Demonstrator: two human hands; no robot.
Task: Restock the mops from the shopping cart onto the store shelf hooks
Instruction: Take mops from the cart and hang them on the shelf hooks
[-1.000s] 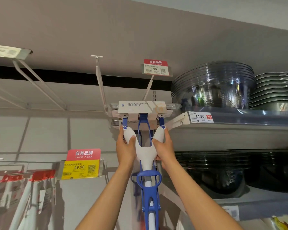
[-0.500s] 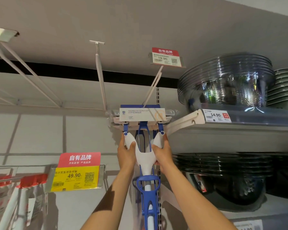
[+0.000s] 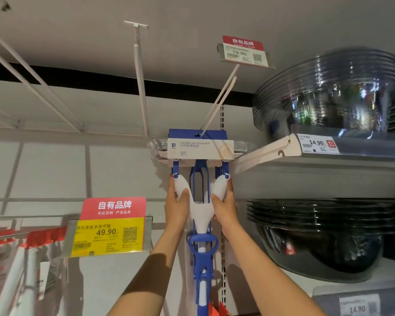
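A white and blue sponge mop (image 3: 201, 215) hangs upright against the back wall, its head wrapped in a white label card (image 3: 200, 150). The blue header above the card meets the white wire hook (image 3: 217, 103) that carries a 19.90 price tag (image 3: 244, 52). My left hand (image 3: 177, 207) grips the left arm of the mop's white yoke. My right hand (image 3: 222, 206) grips the right arm. The mop handle runs down between my forearms and out of view.
An empty white hook (image 3: 140, 80) juts out to the left of the mop. Stacked clear bowls (image 3: 328, 92) sit on the right shelf (image 3: 351, 156), with dark bowls (image 3: 322, 233) on the shelf below. A yellow 49.90 tag (image 3: 111, 231) and other mops (image 3: 32, 265) hang lower left.
The mop head has risen so its blue header now sits at the hook. Both hands kept their grip on the yoke. The view has tilted and moved closer.
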